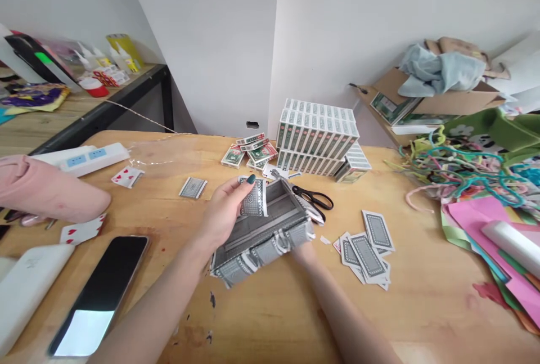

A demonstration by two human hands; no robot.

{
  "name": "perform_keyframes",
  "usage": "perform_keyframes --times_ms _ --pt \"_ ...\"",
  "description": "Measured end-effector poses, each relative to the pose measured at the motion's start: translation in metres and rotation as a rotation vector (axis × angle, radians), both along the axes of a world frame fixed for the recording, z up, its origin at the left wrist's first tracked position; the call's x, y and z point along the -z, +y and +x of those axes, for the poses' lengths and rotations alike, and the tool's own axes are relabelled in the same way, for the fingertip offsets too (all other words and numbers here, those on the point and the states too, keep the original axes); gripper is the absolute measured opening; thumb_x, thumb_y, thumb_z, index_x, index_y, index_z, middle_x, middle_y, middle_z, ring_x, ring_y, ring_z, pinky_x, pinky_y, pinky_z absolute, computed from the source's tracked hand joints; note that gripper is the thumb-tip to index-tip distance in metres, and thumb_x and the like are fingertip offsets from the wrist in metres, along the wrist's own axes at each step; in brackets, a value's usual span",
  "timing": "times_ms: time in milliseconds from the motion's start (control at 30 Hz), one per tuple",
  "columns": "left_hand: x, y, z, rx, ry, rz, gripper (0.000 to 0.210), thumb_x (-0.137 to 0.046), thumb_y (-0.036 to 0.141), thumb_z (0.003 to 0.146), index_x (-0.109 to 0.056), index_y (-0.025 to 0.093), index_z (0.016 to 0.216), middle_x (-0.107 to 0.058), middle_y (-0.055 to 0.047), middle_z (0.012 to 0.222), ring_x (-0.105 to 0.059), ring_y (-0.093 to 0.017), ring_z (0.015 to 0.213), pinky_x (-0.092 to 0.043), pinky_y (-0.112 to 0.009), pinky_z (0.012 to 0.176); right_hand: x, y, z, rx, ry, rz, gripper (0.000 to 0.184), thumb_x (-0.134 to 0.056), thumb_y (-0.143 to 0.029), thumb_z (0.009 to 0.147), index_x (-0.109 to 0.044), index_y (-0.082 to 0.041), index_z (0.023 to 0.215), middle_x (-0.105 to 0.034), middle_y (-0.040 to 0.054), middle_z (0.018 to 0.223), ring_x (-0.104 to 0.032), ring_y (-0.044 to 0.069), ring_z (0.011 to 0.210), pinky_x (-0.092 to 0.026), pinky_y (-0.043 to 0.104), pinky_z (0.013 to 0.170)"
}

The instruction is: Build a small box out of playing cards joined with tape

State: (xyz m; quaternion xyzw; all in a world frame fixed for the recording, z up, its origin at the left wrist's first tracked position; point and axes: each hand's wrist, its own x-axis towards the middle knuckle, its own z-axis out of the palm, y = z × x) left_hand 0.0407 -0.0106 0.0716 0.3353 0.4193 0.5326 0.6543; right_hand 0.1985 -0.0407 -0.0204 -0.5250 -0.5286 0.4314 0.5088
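Note:
Between thumb and fingers, my left hand [225, 206] pinches a bent grey-backed playing card [255, 200]. The card is over the near-left part of an open box made of folded playing cards [264, 251]; I cannot tell if they touch. My right hand [304, 252] holds that box up from below and its right side, most of its fingers hidden behind it. Black-handled scissors [316, 200] lie partly covered just past the box. Loose grey-backed cards [367, 254] overlap on the table to the right. A folded card [193, 187] rests to the left.
Stacked card packs [316, 133] stand at the back, with loose packs [253, 150] beside them. On the left are a phone [105, 291], a pink case [54, 192] and a power strip [90, 157]. Coloured paper [476, 223] and tangled yarn [455, 161] cover the right side.

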Motion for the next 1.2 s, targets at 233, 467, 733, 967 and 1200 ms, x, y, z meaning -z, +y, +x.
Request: perform_keyframes --times_ms 233,467,733,967,1200 --pt "0.016 0.005 -0.009 -0.031 0.152 -0.021 0.03 -0.074 0.044 0.069 -0.062 0.017 0.07 -0.053 0.005 0.061 -0.045 -0.009 0.057 -0.033 -0.02 0.054 -0.01 -0.004 -0.001 0.104 0.359 -0.154 0.022 -0.069 -0.026 0.066 -0.068 -0.023 0.089 -0.071 0.001 0.078 -0.064 0.022 0.087 -0.048 0.037 0.087" --pt "0.014 0.006 -0.004 0.016 0.388 -0.001 0.038 -0.068 0.053 0.073 -0.06 0.016 0.067 -0.054 0.002 0.061 -0.045 -0.012 0.057 -0.034 -0.023 0.054 -0.019 -0.002 0.019 -0.054 0.816 -0.415 0.041 -0.051 -0.058 0.08 -0.067 -0.02 0.076 -0.071 0.0041 0.074 -0.065 0.019 0.066 -0.053 0.033 0.066" --pt "0.019 0.003 0.018 0.085 -0.016 0.028 0.03 -0.067 0.047 0.078 -0.063 0.018 0.083 -0.067 -0.001 0.083 -0.059 -0.017 0.084 -0.044 -0.027 0.079 -0.06 -0.01 0.021 -0.24 0.696 -0.187 0.043 -0.051 -0.059 0.081 -0.066 -0.026 0.104 -0.069 0.006 0.109 -0.063 0.024 0.098 -0.05 0.035 0.083" --pt "-0.03 -0.009 0.008 0.393 -0.275 -0.008 0.034 -0.066 0.051 0.077 -0.059 0.019 0.07 -0.069 -0.005 0.086 -0.064 -0.022 0.081 -0.049 -0.037 0.075 -0.101 -0.018 0.042 -0.12 0.343 0.039 0.047 -0.047 -0.061 0.085 -0.063 -0.027 0.114 -0.064 0.0072 0.122 -0.057 0.027 0.115 -0.044 0.042 0.096" --pt "-0.04 -0.011 -0.012 0.321 0.079 0.027 0.032 -0.066 0.051 0.077 -0.068 0.021 0.087 -0.066 -0.003 0.077 -0.056 -0.016 0.067 -0.043 -0.026 0.058 -0.127 -0.022 0.039 -0.086 0.227 0.071 0.029 -0.048 -0.043 0.093 -0.067 -0.025 0.104 -0.07 0.003 0.086 -0.065 0.018 0.083 -0.053 0.036 0.081"
